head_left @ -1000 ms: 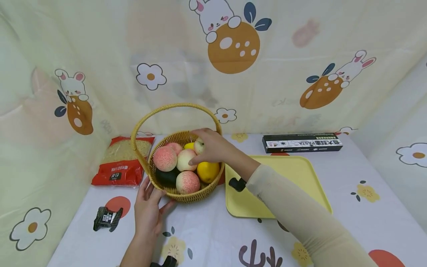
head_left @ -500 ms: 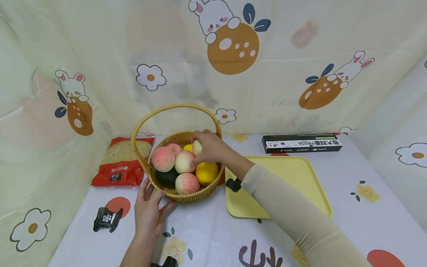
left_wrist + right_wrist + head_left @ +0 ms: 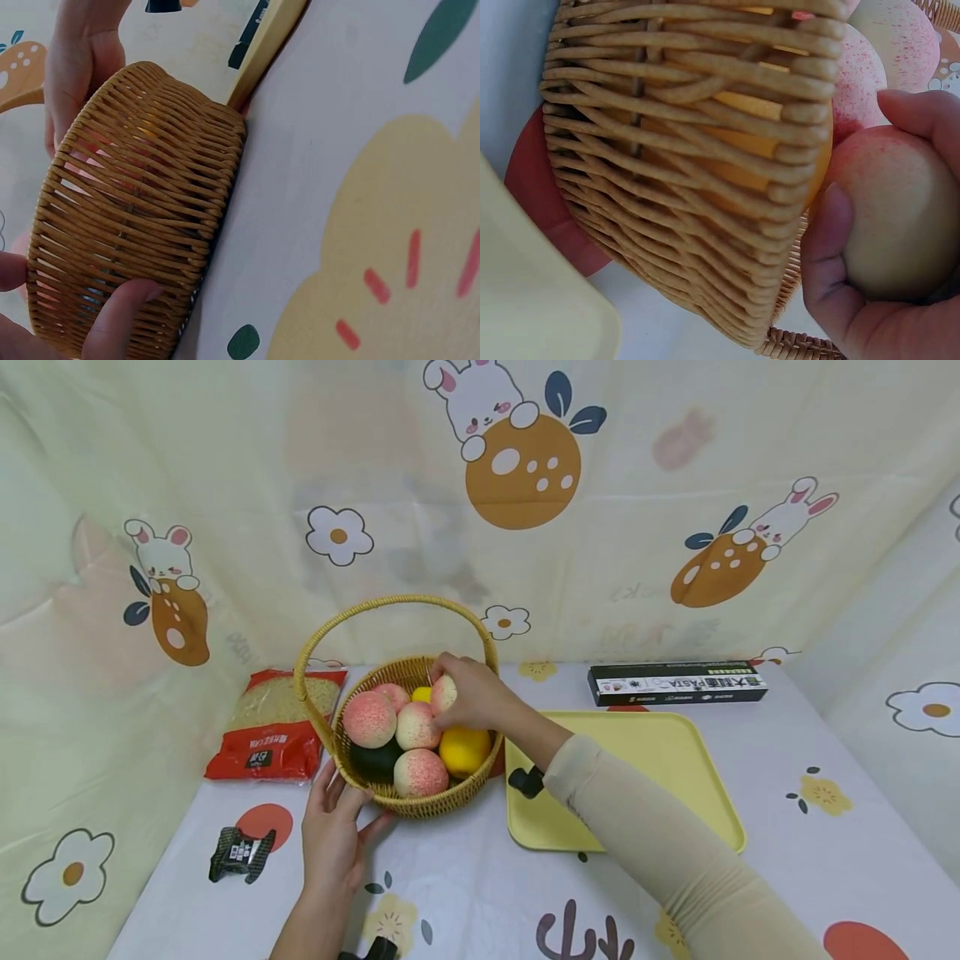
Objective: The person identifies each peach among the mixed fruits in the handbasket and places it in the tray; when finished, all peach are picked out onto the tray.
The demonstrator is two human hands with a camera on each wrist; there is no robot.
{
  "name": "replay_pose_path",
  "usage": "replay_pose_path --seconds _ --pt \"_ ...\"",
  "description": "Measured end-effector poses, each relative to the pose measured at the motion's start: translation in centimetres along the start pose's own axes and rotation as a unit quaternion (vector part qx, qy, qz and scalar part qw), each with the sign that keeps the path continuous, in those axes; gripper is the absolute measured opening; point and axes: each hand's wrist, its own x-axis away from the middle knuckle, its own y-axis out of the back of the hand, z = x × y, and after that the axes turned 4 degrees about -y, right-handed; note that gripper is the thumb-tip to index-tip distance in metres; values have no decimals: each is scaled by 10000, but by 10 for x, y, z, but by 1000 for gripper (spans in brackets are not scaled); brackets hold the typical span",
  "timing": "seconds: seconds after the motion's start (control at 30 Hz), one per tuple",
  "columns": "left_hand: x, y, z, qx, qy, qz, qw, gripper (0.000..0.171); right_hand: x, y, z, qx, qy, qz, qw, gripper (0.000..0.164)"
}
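In the head view a wicker basket [image 3: 431,806] with a tall arched handle holds several peaches [image 3: 369,719], a yellow lemon-like fruit [image 3: 465,750] and a dark green rounded item [image 3: 375,762]. My right hand [image 3: 482,697] reaches into its right side and grips a pale, red-speckled peach [image 3: 444,693]. The right wrist view shows thumb and fingers curled round that peach [image 3: 904,214], close by the rim. At the basket's front left, my left hand [image 3: 332,835] holds its side. In the left wrist view the thumb [image 3: 120,319] presses the woven wall [image 3: 142,202].
A yellow tray [image 3: 645,777] lies right of the basket, under the right forearm. Behind it sits a black pasta box [image 3: 678,683]. To the basket's left are a red-and-clear bag of grain-like food [image 3: 273,727] and a small black packet [image 3: 242,853]. A printed curtain [image 3: 420,527] hangs behind.
The right hand's fingers have closed more round the peach, which has turned to show its red-speckled side. A neighbouring peach has also turned. The left hand stays at the basket.
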Motion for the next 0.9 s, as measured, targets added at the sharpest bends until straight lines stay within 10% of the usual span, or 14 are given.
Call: replay_pose_path --seconds 0.9 --pt "-1 0 0 -49 48 23 10000 77 36 8 11 -2234 -54 323 9742 47"
